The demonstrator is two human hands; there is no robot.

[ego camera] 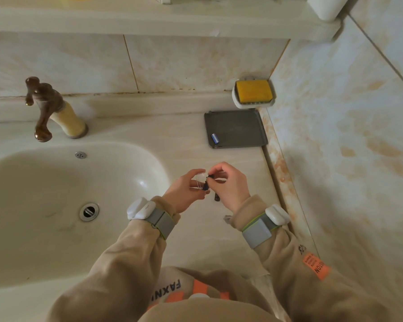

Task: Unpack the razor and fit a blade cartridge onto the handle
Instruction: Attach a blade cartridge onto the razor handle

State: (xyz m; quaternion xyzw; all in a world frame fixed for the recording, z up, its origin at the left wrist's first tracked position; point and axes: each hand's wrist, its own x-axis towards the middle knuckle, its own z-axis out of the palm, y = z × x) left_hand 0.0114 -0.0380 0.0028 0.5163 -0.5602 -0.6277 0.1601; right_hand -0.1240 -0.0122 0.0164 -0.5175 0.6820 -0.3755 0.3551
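Seen from the head camera, both hands meet above the pale marbled counter, just right of the cream basin. The left hand curls round a small clear plastic holder. The right hand pinches a slim dark razor handle, its upper tip touching the holder. A blue and white blade cartridge lies apart on a flat dark grey tray beside the wall.
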